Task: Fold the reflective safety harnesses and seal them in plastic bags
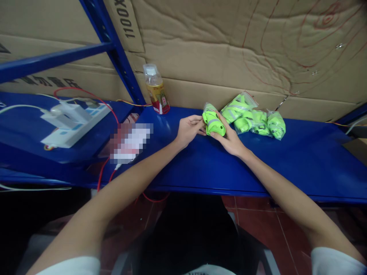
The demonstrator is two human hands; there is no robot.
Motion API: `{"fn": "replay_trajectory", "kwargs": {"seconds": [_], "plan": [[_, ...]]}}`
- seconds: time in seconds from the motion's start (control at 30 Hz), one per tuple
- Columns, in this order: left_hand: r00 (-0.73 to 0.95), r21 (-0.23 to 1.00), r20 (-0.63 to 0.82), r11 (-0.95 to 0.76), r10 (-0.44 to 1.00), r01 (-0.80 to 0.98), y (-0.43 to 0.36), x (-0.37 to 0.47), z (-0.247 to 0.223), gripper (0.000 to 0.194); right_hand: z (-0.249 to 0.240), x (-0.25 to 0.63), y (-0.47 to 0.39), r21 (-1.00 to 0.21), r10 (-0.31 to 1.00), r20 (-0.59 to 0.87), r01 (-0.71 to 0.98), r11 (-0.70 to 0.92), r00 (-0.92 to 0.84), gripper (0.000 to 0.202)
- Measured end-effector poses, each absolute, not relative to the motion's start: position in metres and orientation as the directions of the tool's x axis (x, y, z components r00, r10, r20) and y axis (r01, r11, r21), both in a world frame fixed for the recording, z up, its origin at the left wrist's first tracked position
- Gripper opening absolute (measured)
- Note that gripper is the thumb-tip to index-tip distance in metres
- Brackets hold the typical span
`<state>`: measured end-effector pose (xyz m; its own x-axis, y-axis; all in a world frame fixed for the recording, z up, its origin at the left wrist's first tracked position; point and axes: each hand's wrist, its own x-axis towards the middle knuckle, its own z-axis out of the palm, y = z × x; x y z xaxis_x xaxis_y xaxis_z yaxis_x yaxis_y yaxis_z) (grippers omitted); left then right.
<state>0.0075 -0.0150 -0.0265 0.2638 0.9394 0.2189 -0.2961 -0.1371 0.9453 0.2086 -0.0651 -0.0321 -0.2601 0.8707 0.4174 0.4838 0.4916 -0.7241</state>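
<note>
A rolled bundle of neon-green reflective straps (215, 124), at least partly in a clear plastic bag, is held up above the blue shelf between both hands. My left hand (190, 130) pinches its left side, fingertips together at the plastic. Around its right side and underneath curls my right hand (231, 140), with the thumb across the front. Just behind and to the right lie several similar bagged green bundles (242, 107), one with a red line along its bag's edge. The fingertips behind the held bundle are partly hidden.
A drink bottle (157, 93) stands at the back by a blue upright post (126, 72). Further left are a white power strip (77, 124) with plugs, red cables and a blurred-out object (132, 143). Cardboard (200, 61) walls off the back of the shelf (301, 164).
</note>
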Motion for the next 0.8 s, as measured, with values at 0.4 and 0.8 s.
{"fn": "replay_trajectory", "kwargs": {"seconds": [0.4, 0.8], "plan": [[0.062, 0.907, 0.422, -0.419, 0.905, -0.049, -0.018, 0.018, -0.042, 0.032, -0.026, 0.197, -0.079, -0.495, 0.818, 0.511, 0.687, 0.533, -0.266, 0.098], [0.352, 0.91, 0.413, -0.364, 0.84, -0.199, -0.024, 0.015, -0.034, 0.032, -0.031, 0.208, -0.063, -0.587, 0.787, 0.617, 0.667, 0.458, 0.002, 0.064]]}}
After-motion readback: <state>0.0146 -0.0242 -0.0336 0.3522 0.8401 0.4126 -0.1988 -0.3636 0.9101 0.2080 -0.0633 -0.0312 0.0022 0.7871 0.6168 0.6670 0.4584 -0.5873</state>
